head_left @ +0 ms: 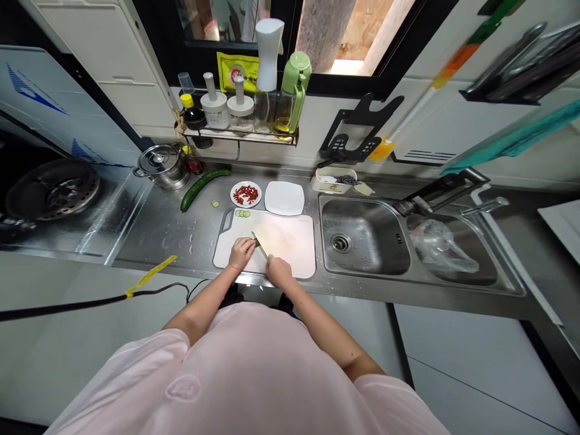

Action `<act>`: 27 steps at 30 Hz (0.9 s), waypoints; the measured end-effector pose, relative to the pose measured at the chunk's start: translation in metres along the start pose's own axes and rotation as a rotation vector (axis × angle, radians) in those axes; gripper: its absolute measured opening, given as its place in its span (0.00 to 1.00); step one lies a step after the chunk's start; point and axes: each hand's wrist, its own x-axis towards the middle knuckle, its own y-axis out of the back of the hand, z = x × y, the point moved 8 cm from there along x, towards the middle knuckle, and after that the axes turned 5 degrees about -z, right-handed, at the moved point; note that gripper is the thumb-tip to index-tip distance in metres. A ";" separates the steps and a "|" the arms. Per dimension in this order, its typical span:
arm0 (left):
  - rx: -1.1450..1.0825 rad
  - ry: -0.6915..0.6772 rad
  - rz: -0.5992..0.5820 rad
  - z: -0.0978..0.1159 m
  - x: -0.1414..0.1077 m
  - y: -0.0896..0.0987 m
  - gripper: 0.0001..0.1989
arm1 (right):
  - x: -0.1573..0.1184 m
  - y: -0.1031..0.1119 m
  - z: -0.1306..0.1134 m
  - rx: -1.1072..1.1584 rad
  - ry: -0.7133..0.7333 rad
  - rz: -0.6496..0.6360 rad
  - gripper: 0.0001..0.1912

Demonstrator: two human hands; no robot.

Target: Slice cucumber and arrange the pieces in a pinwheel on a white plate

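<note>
Pinching a short cucumber end point(257, 243) on the white cutting board point(290, 241), we curl the fingers of our left hand point(241, 254) over it. Our right hand point(278, 270) clenches a kitchen knife point(259, 244) just beside it. Cucumber slices point(240, 213) lie near the board's far edge, and a long cucumber point(203, 188) lies on the steel counter point(154, 232).

The cucumber point(203, 189) is dark green, its slices point(240, 213) pale green with darker rims — the cutting board point(290, 241) beneath them white, the knife point(260, 244) silver. Red berries point(245, 194) fill a white plate point(258, 194); the T-shirt point(254, 362) is pale pink, the hanging towel point(512, 133) teal.
</note>
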 end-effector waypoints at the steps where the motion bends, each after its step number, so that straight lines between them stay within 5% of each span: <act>1: -0.001 0.001 0.000 0.000 0.000 0.000 0.10 | -0.001 -0.001 0.001 0.000 -0.001 0.001 0.12; 27: -0.018 0.014 0.000 0.001 0.001 0.002 0.11 | -0.022 -0.019 0.021 -0.015 -0.031 -0.042 0.12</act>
